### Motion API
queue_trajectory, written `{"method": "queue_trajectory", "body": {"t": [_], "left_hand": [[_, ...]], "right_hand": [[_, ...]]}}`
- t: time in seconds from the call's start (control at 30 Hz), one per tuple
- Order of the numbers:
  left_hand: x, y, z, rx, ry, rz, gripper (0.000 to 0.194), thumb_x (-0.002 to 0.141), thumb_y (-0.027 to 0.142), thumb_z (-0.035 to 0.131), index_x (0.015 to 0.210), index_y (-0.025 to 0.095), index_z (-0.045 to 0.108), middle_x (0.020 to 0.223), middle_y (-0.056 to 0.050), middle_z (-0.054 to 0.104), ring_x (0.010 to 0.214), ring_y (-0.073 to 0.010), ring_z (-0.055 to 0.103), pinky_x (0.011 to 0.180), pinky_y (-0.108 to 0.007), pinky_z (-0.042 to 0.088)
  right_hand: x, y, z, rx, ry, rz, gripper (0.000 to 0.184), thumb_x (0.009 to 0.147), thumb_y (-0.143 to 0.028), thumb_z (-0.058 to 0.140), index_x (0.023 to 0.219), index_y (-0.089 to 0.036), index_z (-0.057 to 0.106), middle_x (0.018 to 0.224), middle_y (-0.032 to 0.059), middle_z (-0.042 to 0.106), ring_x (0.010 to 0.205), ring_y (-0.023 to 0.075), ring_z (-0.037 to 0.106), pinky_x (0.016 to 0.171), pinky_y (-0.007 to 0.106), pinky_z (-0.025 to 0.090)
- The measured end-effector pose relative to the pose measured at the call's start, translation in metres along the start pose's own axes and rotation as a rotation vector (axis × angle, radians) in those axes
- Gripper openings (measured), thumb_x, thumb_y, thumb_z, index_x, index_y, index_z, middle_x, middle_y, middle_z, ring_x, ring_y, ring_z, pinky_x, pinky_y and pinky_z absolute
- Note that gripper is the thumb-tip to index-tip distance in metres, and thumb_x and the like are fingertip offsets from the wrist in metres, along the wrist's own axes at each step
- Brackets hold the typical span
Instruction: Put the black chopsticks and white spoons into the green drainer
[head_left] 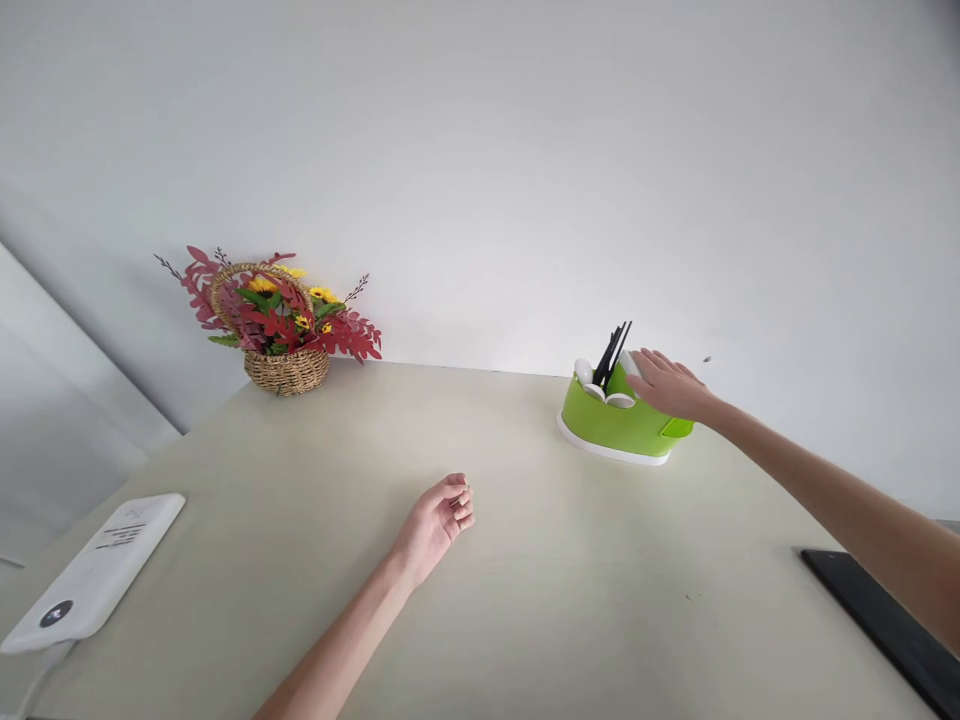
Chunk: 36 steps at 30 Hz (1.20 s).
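On the right, my right hand [670,386] reaches over the back right part of a green oval utensil holder [600,424] with a white base. Its fingers and thumb close on a white object [628,364], mostly covered, whose kind I cannot make out. Black chopsticks [609,357] stand tilted inside the holder. Around them are a white spoon [583,371] and two more white spoon-like pieces [619,401]. My left hand [435,522] rests on its side on the table, fingers loosely curled and apart, holding nothing.
A wicker basket [287,372] of red leaves and yellow flowers stands at the back left. A white device [101,570] with a cable lies at the left edge, and a flat black object [877,610] at the right. The pale table [540,600] meets a wall [480,180].
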<state>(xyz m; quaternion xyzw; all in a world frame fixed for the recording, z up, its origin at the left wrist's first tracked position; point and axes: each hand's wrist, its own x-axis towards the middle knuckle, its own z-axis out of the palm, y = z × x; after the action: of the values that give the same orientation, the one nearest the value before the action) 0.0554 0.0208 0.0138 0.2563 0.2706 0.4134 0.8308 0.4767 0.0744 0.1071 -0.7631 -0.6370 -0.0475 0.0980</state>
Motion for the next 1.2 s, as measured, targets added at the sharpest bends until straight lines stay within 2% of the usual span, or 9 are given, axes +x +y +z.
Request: {"method": "queue_trajectory", "body": {"t": [0.17,0.3,0.43,0.5,0.53,0.73,0.9,1.03,1.2], "left_hand": [[0.001,0.0,0.0,0.012,0.005,0.004,0.015,0.078,0.017,0.08,0.088,0.016,0.068,0.076,0.003,0.049,0.061,-0.0078,0.041,0.06,-0.024,0.038],[0.001,-0.001,-0.002,0.029,0.002,0.008,0.014,0.079,0.017,0.079,0.088,0.016,0.068,0.075,0.002,0.049,0.061,-0.0087,0.042,0.061,-0.025,0.038],[0.001,-0.001,-0.002,0.051,-0.01,0.002,0.013,0.081,0.018,0.078,0.087,0.016,0.068,0.076,0.002,0.05,0.062,-0.0087,0.041,0.062,-0.025,0.039],[0.002,-0.002,-0.001,0.056,-0.023,0.005,0.012,0.081,0.018,0.078,0.086,0.016,0.068,0.075,0.002,0.05,0.062,-0.0089,0.042,0.063,-0.025,0.039],[0.002,-0.002,-0.001,0.057,-0.028,0.01,0.012,0.081,0.018,0.078,0.086,0.016,0.068,0.075,0.002,0.05,0.063,-0.009,0.042,0.064,-0.025,0.04],[0.008,-0.007,-0.003,0.069,0.0,0.069,0.016,0.08,0.021,0.082,0.089,0.015,0.069,0.083,-0.003,0.062,0.078,-0.0139,0.059,0.077,-0.028,0.048],[0.029,0.0,-0.013,0.122,0.107,0.18,0.024,0.082,0.032,0.084,0.092,0.015,0.07,0.101,-0.009,0.072,0.091,-0.0184,0.067,0.081,-0.03,0.051],[0.056,0.016,-0.018,0.073,0.167,0.235,0.026,0.09,0.04,0.077,0.097,0.016,0.069,0.116,-0.012,0.074,0.103,-0.0219,0.07,0.086,-0.032,0.054],[0.076,0.033,-0.017,-0.135,0.193,0.201,0.038,0.1,0.048,0.061,0.109,0.012,0.068,0.135,-0.02,0.068,0.124,-0.0301,0.067,0.098,-0.038,0.057]], "right_hand": [[0.008,0.036,-0.002,0.033,0.017,-0.007,0.062,0.1,-0.046,0.034,0.152,-0.015,0.047,0.164,0.0174,0.042,0.155,0.0339,0.033,0.125,0.056,0.03],[-0.003,0.04,-0.005,0.081,0.093,-0.015,0.065,0.101,-0.054,0.033,0.152,-0.016,0.048,0.164,0.0156,0.043,0.153,0.0329,0.037,0.126,0.053,0.03],[-0.039,0.005,-0.007,0.138,0.277,-0.013,0.063,0.106,-0.05,0.024,0.157,-0.018,0.04,0.17,0.0109,0.032,0.158,0.0276,0.026,0.127,0.05,0.03],[-0.064,-0.026,-0.002,0.253,0.447,-0.106,0.056,0.107,-0.045,0.027,0.153,-0.02,0.045,0.167,0.0102,0.039,0.157,0.0252,0.028,0.128,0.049,0.029],[-0.076,-0.042,0.003,0.295,0.46,-0.175,0.054,0.107,-0.043,0.028,0.153,-0.021,0.046,0.166,0.0098,0.041,0.157,0.0253,0.029,0.128,0.05,0.029],[-0.119,-0.118,0.075,0.468,0.176,-0.463,0.051,0.106,-0.041,0.037,0.154,-0.028,0.045,0.168,0.0073,0.037,0.158,0.0273,0.027,0.127,0.057,0.029],[-0.114,-0.149,0.136,0.613,0.047,-0.399,0.055,0.107,-0.05,0.033,0.155,-0.027,0.046,0.168,0.009,0.038,0.157,0.026,0.029,0.127,0.054,0.031],[-0.101,-0.165,0.156,0.607,0.028,-0.323,0.06,0.107,-0.053,0.031,0.156,-0.023,0.046,0.166,0.0119,0.04,0.157,0.0265,0.031,0.127,0.054,0.029],[-0.093,-0.173,0.158,0.555,0.004,-0.292,0.061,0.106,-0.054,0.033,0.157,-0.022,0.047,0.169,0.0102,0.034,0.157,0.0274,0.027,0.13,0.055,0.021]]}}
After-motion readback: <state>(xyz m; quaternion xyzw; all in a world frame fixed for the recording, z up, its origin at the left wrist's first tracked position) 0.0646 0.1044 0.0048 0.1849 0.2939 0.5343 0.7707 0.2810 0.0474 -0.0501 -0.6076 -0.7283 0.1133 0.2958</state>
